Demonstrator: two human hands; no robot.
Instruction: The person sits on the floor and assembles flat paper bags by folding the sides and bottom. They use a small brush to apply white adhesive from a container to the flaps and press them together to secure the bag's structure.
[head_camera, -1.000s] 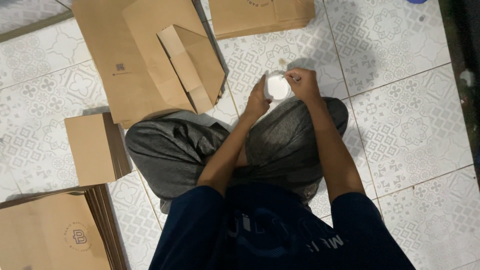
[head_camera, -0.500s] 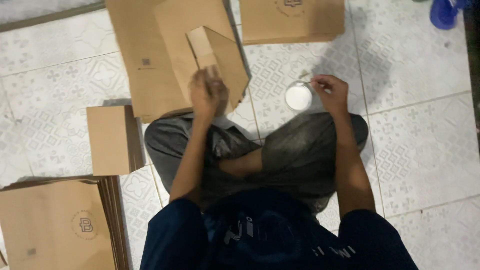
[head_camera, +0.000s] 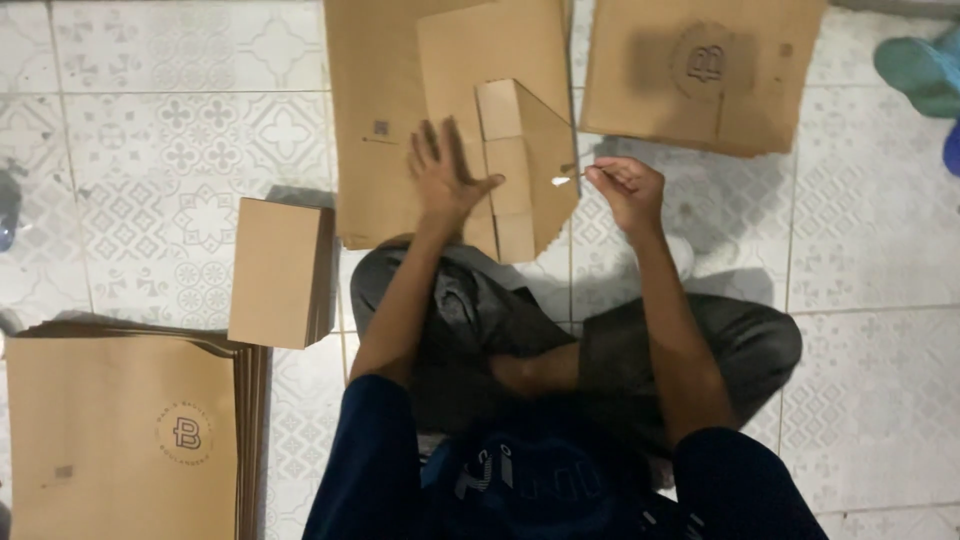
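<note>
1. The left hand (head_camera: 447, 180) lies spread, fingers splayed, flat on the folded cardboard piece (head_camera: 515, 165) at 12 o'clock.
2. The right hand (head_camera: 628, 192) pinches a thin white stick (head_camera: 565, 179), its tip at the piece's edge.
3. The piece is brown, partly folded.
4. A flat brown stack (head_camera: 125, 430), bearing a round mark, sits at 8 o'clock; a small folded box (head_camera: 278, 270) at 10.

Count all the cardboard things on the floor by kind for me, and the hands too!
Flat cardboard sheet under the left hand, with a folded strip on it: 1
Flat cardboard sheets at top right: 1 pile
Stack of big flat sheets: 1
Stack of small folded pieces: 1
Hands: 2, the right hand pinching a small stick
Total: 6
</note>
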